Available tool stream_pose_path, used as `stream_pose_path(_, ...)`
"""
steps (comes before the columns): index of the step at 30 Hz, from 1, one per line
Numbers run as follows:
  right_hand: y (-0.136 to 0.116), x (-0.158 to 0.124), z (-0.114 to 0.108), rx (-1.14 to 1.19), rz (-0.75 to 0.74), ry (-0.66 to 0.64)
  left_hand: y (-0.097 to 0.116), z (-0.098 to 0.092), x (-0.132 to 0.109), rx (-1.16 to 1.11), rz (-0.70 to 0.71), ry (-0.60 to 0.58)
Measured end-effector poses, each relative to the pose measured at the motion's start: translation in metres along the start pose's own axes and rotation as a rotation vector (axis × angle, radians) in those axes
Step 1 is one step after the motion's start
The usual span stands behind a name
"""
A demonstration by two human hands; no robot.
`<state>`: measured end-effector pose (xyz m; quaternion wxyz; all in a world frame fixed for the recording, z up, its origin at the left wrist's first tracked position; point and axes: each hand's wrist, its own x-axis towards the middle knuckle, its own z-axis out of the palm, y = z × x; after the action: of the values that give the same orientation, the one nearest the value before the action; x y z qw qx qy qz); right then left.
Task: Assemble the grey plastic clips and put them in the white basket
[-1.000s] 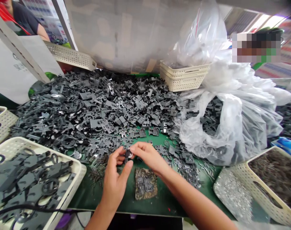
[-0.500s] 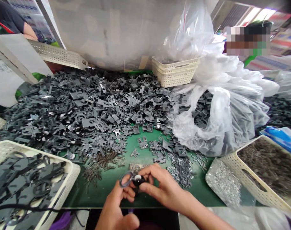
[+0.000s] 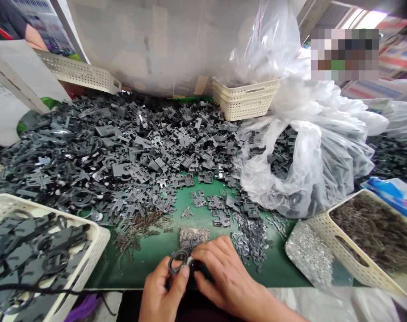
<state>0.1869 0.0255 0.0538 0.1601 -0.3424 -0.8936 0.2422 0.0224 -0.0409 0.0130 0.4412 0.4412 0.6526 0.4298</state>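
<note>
Blk rubber ring [image 3: 177, 253] in L hand [image 3: 161, 290]; dark plastic part [image 3: 197, 264] touching it, mostly under R hand [image 3: 226, 279]

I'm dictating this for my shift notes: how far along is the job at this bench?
Looks done: the white basket of black parts and rings. In hand: a black ring in the left hand, beside the right hand. Left: the big heap of grey plastic parts on the green mat.

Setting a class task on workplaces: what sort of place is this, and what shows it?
Probably a small factory's hand-assembly bench. A heap of dark grey moulded plastic parts lies on a green bench mat, white perforated baskets hold sorted small parts, and a clear plastic sack holds more.
</note>
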Motion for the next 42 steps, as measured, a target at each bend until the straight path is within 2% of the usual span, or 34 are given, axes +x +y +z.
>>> stream_pose_path(5, 0.017, 0.014, 0.0, -0.012, 0.037, -0.066, -0.017, -0.007, 0.02, 0.504, 0.394, 0.095)
stream_pose_path(7, 0.023, 0.022, -0.003, -0.058, 0.017, -0.121, -0.023, -0.007, 0.027, 0.67, 0.455, 0.082)
stream_pose_path(9, 0.025, 0.028, -0.007, -0.116, -0.015, -0.182, -0.026, -0.007, 0.03, 0.741, 0.472, 0.036)
stream_pose_path(13, 0.019, 0.031, -0.009, -0.304, -0.078, -0.23, -0.025, -0.009, 0.032, 0.758, 0.462, -0.014)
stream_pose_path(18, 0.007, 0.016, 0.012, -0.587, -0.177, -0.081, -0.02, -0.008, 0.032, 0.687, 0.403, -0.06)
stream_pose_path(20, 0.007, 0.015, 0.011, -0.589, -0.173, -0.109, -0.016, -0.006, 0.033, 0.642, 0.341, -0.064)
stream_pose_path(24, 0.01, 0.034, -0.014, -0.335, -0.02, -0.314, -0.005, -0.002, 0.038, 0.562, 0.211, -0.067)
stream_pose_path(27, 0.01, 0.052, -0.025, -0.042, 0.079, -0.307, 0.002, -0.002, 0.043, 0.53, 0.196, -0.136)
stream_pose_path(31, 0.018, 0.062, -0.017, 0.303, 0.062, -0.308, 0.004, -0.004, 0.046, 0.517, 0.205, -0.171)
stream_pose_path(34, 0.035, 0.062, -0.014, 0.631, 0.261, -0.297, 0.005, -0.003, 0.046, 0.547, 0.215, -0.157)
stream_pose_path(36, 0.048, 0.061, -0.02, 0.772, 0.366, -0.322, 0.006, -0.003, 0.045, 0.568, 0.22, -0.15)
stream_pose_path(38, 0.056, 0.059, -0.028, 0.679, 0.37, -0.364, 0.008, -0.002, 0.045, 0.572, 0.221, -0.147)
stream_pose_path(42, 0.052, 0.061, -0.04, 0.212, 0.219, -0.451, 0.008, -0.002, 0.044, 0.565, 0.219, -0.154)
